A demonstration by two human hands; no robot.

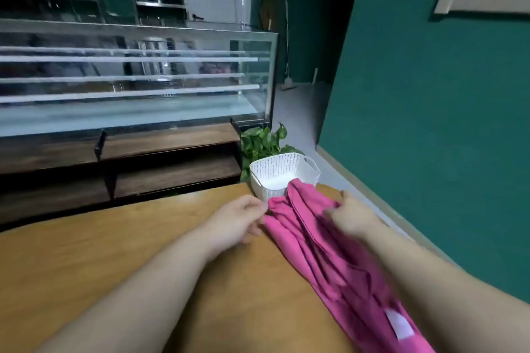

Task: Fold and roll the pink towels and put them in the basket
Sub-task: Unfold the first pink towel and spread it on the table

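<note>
head view: a wooden table (114, 252) fills the near half of the scene. a pink towel (304, 249) lies on its right side, bunched into a long crumpled strip that runs from the near right edge to the far end of the table; whether it is one cloth or more cannot be told. a white label (398, 324) shows on the near part. the far end of the cloth rests against the near wall of a white basket (272, 169), which stands at the far right corner of the table. the left hand (241, 221) is at the left far edge of the cloth, fingers curled, thumb and fingertips pinching the hem. the right hand (352, 216) lies on top of the cloth just right of it, blurred, fingers bent into the fabric and holding a fold. beyond the basket stands a leafy plant (261, 140). a glass display case (137, 80) occupies the far left, and a green wall (430, 123) the right.
</note>
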